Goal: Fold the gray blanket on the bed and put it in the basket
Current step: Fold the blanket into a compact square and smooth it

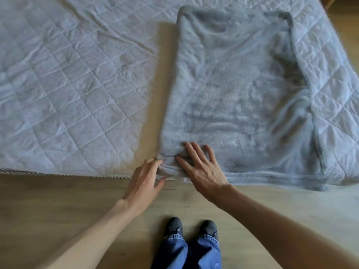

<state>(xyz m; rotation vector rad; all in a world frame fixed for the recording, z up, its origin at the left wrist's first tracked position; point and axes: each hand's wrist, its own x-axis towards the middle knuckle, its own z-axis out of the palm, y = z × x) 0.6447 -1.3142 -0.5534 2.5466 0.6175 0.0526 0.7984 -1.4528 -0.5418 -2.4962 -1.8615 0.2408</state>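
The gray fleece blanket (pixel 233 94), likely soft, light and floppy, is lying folded lengthwise on the bed (pixel 68 84), right of centre. The right grip (pixel 200 167) is pressing flat-fingered on its lower-left corner. The left grip (pixel 144 181), loosely open and holding nothing, is touching that corner's stacked edges, probably the best place to take hold.

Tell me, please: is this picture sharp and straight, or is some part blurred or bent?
Head view: the gray blanket looks smeared, most along its right edge; the left hand and right hand are fairly sharp; the near edge of the bed bows, a wide-angle bend; the light is soft, without glare.
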